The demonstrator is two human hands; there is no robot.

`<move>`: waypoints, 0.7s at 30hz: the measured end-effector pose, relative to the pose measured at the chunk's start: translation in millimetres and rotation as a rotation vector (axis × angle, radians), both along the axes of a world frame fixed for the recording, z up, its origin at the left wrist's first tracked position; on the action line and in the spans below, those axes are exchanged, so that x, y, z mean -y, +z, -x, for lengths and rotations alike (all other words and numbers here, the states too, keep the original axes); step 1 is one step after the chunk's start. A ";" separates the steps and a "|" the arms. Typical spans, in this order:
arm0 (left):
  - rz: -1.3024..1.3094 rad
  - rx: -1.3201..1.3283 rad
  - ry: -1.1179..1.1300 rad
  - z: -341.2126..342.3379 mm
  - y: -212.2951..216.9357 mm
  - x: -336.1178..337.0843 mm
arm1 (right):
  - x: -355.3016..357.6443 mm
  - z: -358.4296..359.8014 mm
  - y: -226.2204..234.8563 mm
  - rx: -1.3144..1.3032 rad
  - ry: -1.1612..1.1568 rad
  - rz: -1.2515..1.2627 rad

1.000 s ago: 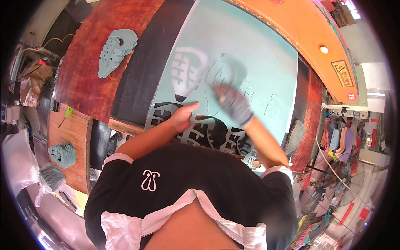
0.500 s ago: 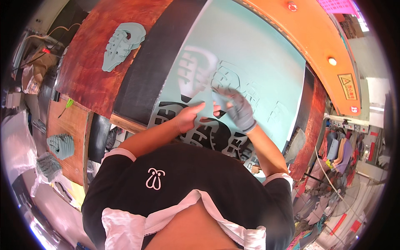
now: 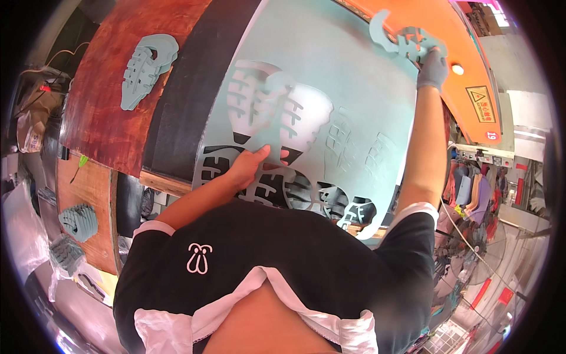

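Head view: the right hand (image 3: 433, 68) grips a pale-green cutout (image 3: 411, 45) before the orange machine beam (image 3: 471, 103); the left hand (image 3: 247, 168) pinches the perforated sheet (image 3: 348, 74). Leftward, similar pieces (image 3: 137, 74) lie stacked on the reddish table (image 3: 97, 88); lower, clear plastic (image 3: 55, 282) partly wraps a bundle (image 3: 66, 252).
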State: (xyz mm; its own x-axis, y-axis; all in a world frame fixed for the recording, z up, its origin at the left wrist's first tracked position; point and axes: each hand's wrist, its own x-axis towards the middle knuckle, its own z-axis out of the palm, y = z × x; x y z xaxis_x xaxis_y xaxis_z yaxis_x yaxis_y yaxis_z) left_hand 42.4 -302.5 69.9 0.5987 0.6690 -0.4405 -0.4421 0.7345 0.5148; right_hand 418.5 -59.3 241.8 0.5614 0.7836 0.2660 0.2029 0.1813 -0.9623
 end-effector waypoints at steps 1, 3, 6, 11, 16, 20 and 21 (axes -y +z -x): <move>-0.024 0.013 0.003 -0.4 -0.4 -1.4 | 12.2 -5.7 5.7 0.128 0.061 -0.104; -0.071 -0.039 -0.012 -1.0 0.9 -3.6 | 51.0 -5.7 10.2 0.463 0.038 -0.063; -0.090 -0.058 -0.013 -2.7 6.1 -4.3 | 140.7 16.3 -14.5 0.916 0.061 0.042; -0.126 -0.121 -0.029 -5.6 4.7 1.7 | 262.0 54.6 -126.2 0.995 0.516 -0.107; -0.064 -0.288 -0.032 -11.9 9.0 10.6 | 286.0 38.5 -149.8 1.122 0.540 -0.153; -0.184 -0.834 0.378 -16.0 47.1 52.2 | 290.2 33.1 -138.7 1.047 0.529 -0.141; -0.443 -0.961 0.419 -20.0 57.2 70.4 | 291.5 32.5 -138.7 1.015 0.531 -0.140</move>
State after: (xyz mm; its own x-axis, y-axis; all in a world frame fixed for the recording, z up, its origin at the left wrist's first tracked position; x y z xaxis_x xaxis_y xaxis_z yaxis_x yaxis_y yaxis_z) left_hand 62.4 -372.9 127.1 -0.1666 0.9479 -0.2715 0.1074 0.2911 0.9506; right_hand 386.0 -350.8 103.1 -0.3525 0.7850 0.5094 0.7381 0.5679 -0.3644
